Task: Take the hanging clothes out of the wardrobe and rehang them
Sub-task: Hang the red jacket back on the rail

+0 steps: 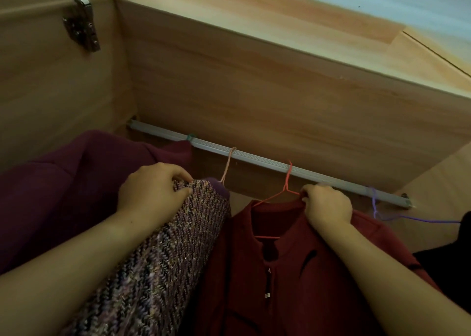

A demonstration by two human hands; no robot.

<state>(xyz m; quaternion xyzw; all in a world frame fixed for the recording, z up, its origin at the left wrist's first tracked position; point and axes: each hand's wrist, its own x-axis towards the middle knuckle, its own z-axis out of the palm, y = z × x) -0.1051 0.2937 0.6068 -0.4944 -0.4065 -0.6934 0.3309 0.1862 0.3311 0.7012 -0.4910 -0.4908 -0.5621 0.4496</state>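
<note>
The shoulder of a purple tweed garment [163,259] is gripped by the left hand [153,190], fingers curled into the knit, at 8 o'clock in the view. At 4 o'clock, the collar of a dark red garment [267,272] is pinched by the right hand [327,204], just beside a coral hanger [288,180]. Both garments are hung on the grey rail [254,157] inside the wardrobe [254,80]. A maroon garment [63,195] is seen at 9 o'clock.
</note>
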